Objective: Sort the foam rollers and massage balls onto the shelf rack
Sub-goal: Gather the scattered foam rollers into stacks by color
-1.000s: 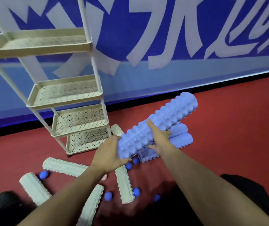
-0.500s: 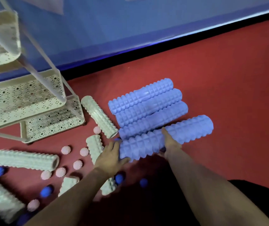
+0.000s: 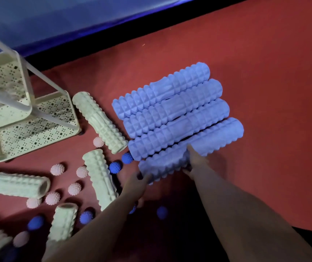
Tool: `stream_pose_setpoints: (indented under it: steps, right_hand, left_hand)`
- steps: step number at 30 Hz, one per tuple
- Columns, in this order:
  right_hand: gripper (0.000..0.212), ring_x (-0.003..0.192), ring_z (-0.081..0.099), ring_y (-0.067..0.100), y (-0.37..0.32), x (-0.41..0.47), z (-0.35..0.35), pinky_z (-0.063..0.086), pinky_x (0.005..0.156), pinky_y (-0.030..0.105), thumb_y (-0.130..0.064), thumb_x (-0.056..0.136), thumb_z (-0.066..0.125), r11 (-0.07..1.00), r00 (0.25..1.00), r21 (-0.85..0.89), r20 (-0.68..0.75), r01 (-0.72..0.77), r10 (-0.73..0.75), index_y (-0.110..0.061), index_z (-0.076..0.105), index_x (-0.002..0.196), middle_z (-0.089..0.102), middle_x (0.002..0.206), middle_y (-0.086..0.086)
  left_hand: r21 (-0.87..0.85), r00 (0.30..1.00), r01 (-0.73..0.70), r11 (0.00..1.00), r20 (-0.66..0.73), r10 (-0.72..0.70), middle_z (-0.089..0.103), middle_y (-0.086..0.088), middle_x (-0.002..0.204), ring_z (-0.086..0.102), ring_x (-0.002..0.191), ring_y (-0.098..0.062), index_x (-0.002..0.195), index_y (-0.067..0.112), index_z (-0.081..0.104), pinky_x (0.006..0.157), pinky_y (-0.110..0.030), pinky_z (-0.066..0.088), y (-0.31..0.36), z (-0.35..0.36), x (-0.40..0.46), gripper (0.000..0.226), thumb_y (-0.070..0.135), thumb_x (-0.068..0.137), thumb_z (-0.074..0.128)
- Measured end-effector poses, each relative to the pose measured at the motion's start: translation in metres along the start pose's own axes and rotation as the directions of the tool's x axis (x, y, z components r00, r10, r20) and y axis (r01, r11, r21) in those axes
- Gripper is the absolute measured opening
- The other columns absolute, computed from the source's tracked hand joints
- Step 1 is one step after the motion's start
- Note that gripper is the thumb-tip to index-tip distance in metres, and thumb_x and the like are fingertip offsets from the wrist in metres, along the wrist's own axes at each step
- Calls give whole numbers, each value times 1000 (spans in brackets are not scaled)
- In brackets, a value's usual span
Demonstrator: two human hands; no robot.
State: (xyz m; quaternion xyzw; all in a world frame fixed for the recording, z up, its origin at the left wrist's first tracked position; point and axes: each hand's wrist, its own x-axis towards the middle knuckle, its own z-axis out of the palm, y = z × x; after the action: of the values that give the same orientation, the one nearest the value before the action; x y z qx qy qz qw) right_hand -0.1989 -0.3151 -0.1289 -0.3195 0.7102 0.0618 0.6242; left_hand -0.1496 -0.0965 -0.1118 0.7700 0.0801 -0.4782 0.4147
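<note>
Several blue foam rollers lie side by side on the red floor. The nearest blue roller (image 3: 215,137) rests against the row. My right hand (image 3: 193,160) grips its middle, thumb on top. My left hand (image 3: 135,183) holds its near left end. The white shelf rack (image 3: 72,112) stands at the left with bare perforated shelves. White foam rollers (image 3: 99,121) lie scattered between the rack and the blue row. Spiky pink massage balls (image 3: 57,169) and blue massage balls (image 3: 115,167) are strewn among them.
A blue wall panel with a black base strip (image 3: 151,29) runs along the back. Open red floor (image 3: 274,82) stretches to the right of the blue rollers. More white rollers (image 3: 13,184) and balls crowd the lower left, under my left arm.
The blue roller came down from mid-air to the floor beside three other blue rollers. My head tilted down, so the rack's upper shelves left the view. Both hands stay on the roller.
</note>
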Motion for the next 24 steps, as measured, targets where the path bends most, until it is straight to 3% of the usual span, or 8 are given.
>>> stream_pose_setpoints:
  steps: [2,4,6,11,16,19,21,24]
  right_hand:
    - [68,77,66,26,9,9,6,57,69,40,-49,80,78,999,999,24,20,-27,27,-13,52,131,68,109,15]
    - [83,78,67,30,24,27,15,58,55,39,-47,69,85,997,999,56,16,-44,43,-13,46,134,65,119,23]
    - [84,86,69,36,25,20,20,58,49,41,-39,71,87,992,998,119,-36,-44,49,-13,40,136,63,121,21]
    - [83,96,66,39,20,9,20,60,68,52,-28,80,85,991,996,131,-74,-42,52,-13,28,139,56,125,19]
    - [78,87,68,34,14,8,18,58,49,39,-31,78,85,992,996,117,-70,-44,52,-10,38,136,63,119,17]
    - [70,81,69,30,12,13,16,55,44,34,-30,79,84,993,999,114,-39,-20,24,-10,47,135,66,115,16]
    - [67,79,69,29,15,15,17,56,48,34,-27,80,83,993,1000,115,-31,5,-2,-12,47,134,67,115,15]
    - [70,81,71,29,22,19,25,62,69,43,-25,79,83,992,998,116,-47,53,-47,-15,44,137,69,113,13]
  left_hand:
    - [-1,999,36,999,19,-36,63,15,57,51,50,6,79,19,66,56,-21,40,0,7,3,17,30,93,70]
    - [-4,998,57,998,-16,-57,63,12,60,51,51,2,81,16,68,56,-22,40,-3,10,6,20,34,89,73]
    - [-22,999,45,999,-30,-45,68,7,66,54,53,-1,88,11,72,56,-20,41,0,9,8,22,33,88,73]
    - [-19,1000,-18,1000,5,18,71,6,65,58,55,0,79,13,72,54,-15,43,11,6,5,16,16,93,66]
    - [12,999,-20,1000,39,19,70,3,77,60,68,-6,88,16,68,65,-25,46,10,8,9,16,32,92,68]
    - [38,999,-23,999,36,21,68,2,77,58,65,-7,88,17,66,62,-22,46,18,13,12,10,25,93,66]
    - [46,1000,-13,999,29,12,69,0,78,58,62,-4,90,14,67,55,-16,44,19,16,15,6,19,93,65]
    - [58,1000,-13,998,9,12,69,2,75,57,57,-1,86,15,66,54,-16,43,15,16,18,10,23,92,67]
